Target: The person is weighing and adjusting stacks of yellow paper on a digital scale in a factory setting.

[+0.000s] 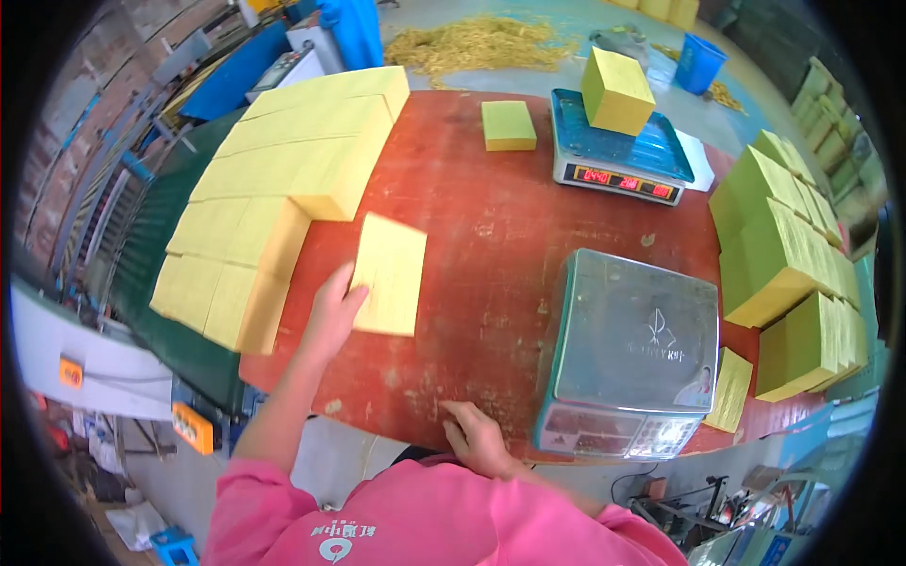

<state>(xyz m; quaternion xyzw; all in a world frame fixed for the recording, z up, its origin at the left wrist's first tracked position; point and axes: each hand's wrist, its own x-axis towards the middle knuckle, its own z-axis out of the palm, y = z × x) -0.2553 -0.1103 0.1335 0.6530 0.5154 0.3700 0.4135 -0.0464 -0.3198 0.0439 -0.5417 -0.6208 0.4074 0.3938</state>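
Observation:
My left hand [332,307] grips a yellow paper stack [394,278] by its left edge, thumb on top and the other fingers hidden. The stack is over the left middle of the red table [481,226]. At the table's near edge rests my right hand [475,438], its fingers loosely bent and apart, holding nothing. Beyond them, a digital scale [618,174] with a blue pan and lit red digits carries a tall block of yellow paper [618,91]. To its left lies a thinner yellow paper stack [509,125].
Rows of yellow paper blocks [311,132] fill the table's left side. A second scale under a clear cover [634,330] stands right of my right hand. More paper stacks [783,250] line the right edge. A blue bin [699,64] and a straw-coloured heap [477,45] are on the floor beyond.

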